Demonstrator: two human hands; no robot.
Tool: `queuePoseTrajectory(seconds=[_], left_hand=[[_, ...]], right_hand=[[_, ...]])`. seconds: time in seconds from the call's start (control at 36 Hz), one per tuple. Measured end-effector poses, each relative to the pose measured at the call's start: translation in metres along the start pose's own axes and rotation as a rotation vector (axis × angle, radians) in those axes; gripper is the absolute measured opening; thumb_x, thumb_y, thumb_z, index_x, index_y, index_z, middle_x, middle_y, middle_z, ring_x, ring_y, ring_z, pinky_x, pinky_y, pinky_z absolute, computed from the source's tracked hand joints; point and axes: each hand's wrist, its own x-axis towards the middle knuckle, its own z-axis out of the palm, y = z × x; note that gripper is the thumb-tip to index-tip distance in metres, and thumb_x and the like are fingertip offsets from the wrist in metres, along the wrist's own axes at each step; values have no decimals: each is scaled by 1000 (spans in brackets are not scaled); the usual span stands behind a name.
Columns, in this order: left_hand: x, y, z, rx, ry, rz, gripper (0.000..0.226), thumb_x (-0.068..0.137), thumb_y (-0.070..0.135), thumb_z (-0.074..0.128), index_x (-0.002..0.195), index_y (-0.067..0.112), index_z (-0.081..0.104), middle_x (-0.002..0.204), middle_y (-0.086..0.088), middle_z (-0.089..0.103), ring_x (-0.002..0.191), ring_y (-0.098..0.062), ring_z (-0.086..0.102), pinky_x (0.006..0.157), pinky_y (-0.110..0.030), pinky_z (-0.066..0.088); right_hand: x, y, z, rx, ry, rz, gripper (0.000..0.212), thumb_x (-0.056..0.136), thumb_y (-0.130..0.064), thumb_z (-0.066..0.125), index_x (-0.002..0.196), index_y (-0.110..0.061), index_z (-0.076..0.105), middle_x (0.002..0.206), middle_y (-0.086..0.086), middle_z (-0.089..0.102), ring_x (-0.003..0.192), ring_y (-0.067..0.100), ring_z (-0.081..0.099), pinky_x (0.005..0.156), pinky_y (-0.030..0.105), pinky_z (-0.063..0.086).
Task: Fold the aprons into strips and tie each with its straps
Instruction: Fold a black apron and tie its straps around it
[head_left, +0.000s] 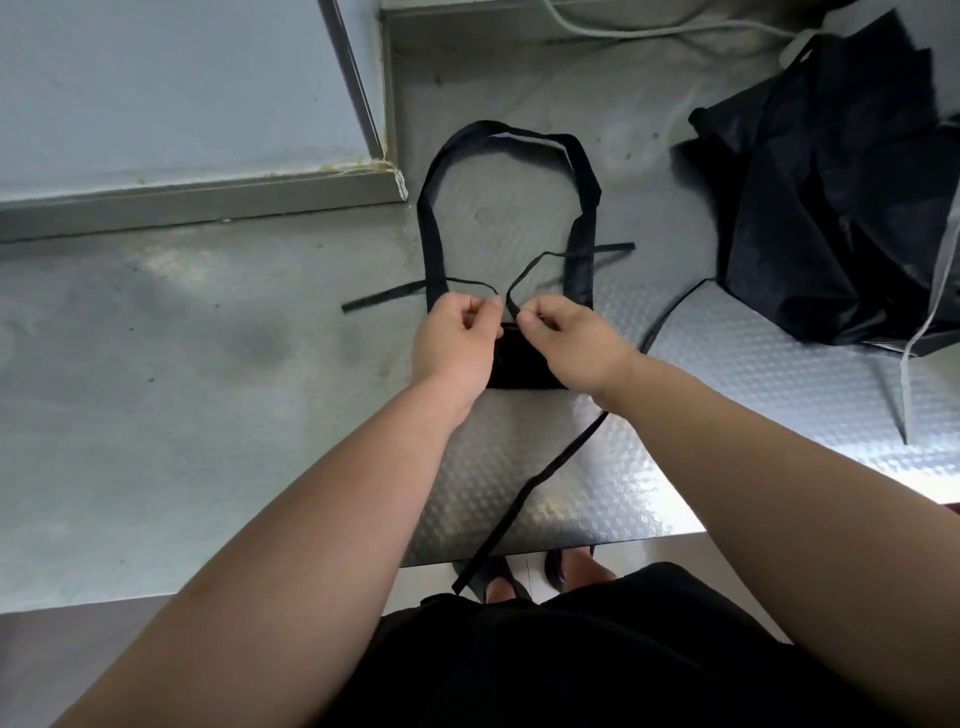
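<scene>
Left hand: the left hand (457, 338) has its fingers curled, and thumb and forefinger pinch the thin left strap (387, 297) close to its near end.
Right hand: the right hand (571, 343) is curled the same way and pinches the right strap (530, 269); the 2 hands sit just beside each other, knuckles nearly meeting.
Folded apron: the black folded apron (519, 366) lies on the counter (208, 389) directly under and between the hands, mostly hidden by them (only a dark patch shows).
Neck loop: the wide neck loop (434, 223) runs from the folded apron away from the person and lies flat on the counter in an arch.
Strap ends: the left strap crosses the loop's left side and its end lies on the counter to the left; the right strap crosses the loop's right side and ends on the right.
Long strap: a long strap (540, 478) runs from beneath the right wrist diagonally toward the person and hangs over the counter's near edge.
Pile: a crumpled pile of black aprons (831, 208) sits on the counter at the right, well apart from the hands, with a grey strap (930, 312) trailing over it.
Back of counter: a white cable (623, 31) lies along the far edge.
Below: feet in dark sandals (498, 584) show on the floor past the counter's edge.
</scene>
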Motion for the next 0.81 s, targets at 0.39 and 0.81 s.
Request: queuePoseTrajectory(seconds=[0.39, 0.81], left_hand=[[-5, -1, -22, -86, -373, 65, 13, 90, 22, 61, 96, 31, 70, 97, 19, 68, 91, 10, 60, 75, -2, 43], [0, -10, -32, -197, -489, 120, 28, 91, -2, 54, 81, 20, 66, 97, 15, 68, 97, 8, 61, 85, -9, 44]], right_hand=[[-6, -2, -4, -100, -65, 14, 30, 98, -27, 47, 69, -20, 47, 65, -4, 45, 57, 8, 40, 50, 21, 31], [-1, -1, -8, -135, 21, 43, 42, 93, -32, 56, 56, -15, 49, 54, -3, 40, 50, 10, 37, 50, 20, 34]])
